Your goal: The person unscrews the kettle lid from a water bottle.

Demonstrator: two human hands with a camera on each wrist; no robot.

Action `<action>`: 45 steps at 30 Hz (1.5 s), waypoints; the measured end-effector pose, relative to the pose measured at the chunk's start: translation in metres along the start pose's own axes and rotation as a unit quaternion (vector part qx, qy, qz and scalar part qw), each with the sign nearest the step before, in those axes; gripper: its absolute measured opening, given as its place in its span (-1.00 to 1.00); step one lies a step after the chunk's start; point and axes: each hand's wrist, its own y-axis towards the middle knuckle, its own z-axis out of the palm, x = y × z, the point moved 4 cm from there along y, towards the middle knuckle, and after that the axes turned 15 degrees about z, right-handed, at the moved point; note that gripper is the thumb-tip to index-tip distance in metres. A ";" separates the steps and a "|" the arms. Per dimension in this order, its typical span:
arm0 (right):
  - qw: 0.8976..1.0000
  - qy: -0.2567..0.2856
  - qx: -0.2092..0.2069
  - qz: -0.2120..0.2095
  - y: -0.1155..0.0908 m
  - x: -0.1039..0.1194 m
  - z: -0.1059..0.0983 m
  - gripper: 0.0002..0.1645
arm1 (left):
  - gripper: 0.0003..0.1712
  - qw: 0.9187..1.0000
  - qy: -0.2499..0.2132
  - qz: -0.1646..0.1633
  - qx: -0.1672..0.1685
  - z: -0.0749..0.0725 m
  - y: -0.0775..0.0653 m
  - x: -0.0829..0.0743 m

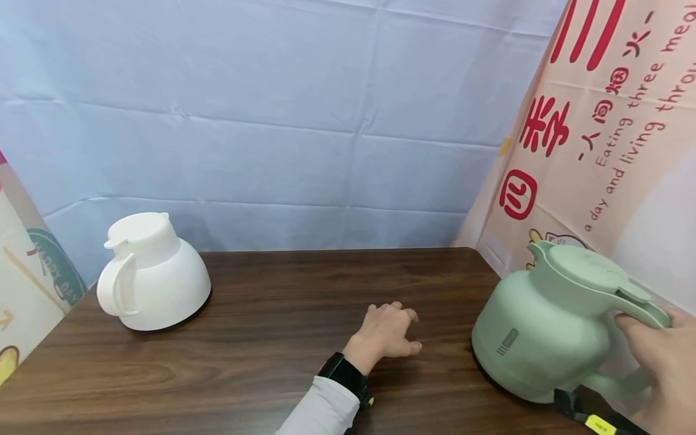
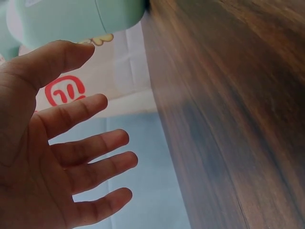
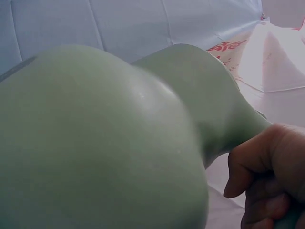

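On the right of the head view stands a pale green thermos jug [image 1: 544, 338] with a lid and a spout that points left. My right hand [image 1: 660, 356] grips its handle; in the right wrist view the fingers [image 3: 267, 205] curl round the handle beside the jug's large round body [image 3: 105, 138]. My left hand [image 1: 383, 332] is held over the middle of the table, fingers spread and holding nothing. The left wrist view shows its palm and separated fingers [image 2: 102, 169], with the green jug beyond the thumb. A white jug [image 1: 163, 284] sits at the left, its handle toward the left front.
The dark wood-grain table [image 1: 261, 374] reaches back to a light blue cloth [image 1: 272, 133]. A pink printed cloth [image 1: 598, 151] with red lettering hangs at the right, close behind the green jug. Another printed cloth [image 1: 27, 266] borders the left side.
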 end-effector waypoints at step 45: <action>0.963 -0.059 -0.079 -0.251 -0.025 0.062 0.085 -0.61 | -0.52 0.999 -0.007 -0.044 -0.008 -0.002 -0.034 0.062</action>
